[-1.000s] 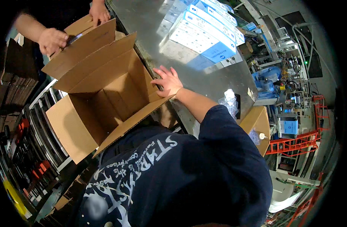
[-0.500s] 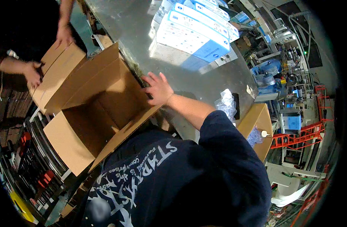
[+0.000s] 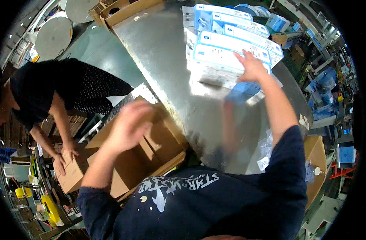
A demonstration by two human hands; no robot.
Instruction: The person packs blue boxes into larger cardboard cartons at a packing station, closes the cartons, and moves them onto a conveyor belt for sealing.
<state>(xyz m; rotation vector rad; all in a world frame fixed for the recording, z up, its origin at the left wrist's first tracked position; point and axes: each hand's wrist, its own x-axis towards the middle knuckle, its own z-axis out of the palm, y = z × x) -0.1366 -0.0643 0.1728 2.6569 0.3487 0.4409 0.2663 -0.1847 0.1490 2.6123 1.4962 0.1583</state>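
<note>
My right hand (image 3: pixel 253 69) rests on the nearest of several white-and-blue cartons (image 3: pixel 219 60), its fingers spread over the top near the right end. The cartons stand in a row on a grey metal table (image 3: pixel 163 52). My left hand (image 3: pixel 131 126) is raised above an open cardboard box (image 3: pixel 167 140) at the table's left edge. Motion smears its fingers, and I cannot make out anything in it. The box's flaps stand up, and my left arm hides part of its inside.
Across the box, another person's hands (image 3: pixel 65 158) touch a cardboard flap or box (image 3: pixel 73 176). At the right stands another open carton (image 3: pixel 314 160), with clear plastic wrap (image 3: pixel 266 150) near it. Large pale rolls (image 3: pixel 53 36) stand at the far left.
My right hand has moved from the open box's edge onto the white-and-blue cartons. My left hand has come into view above the box. The whole view has turned.
</note>
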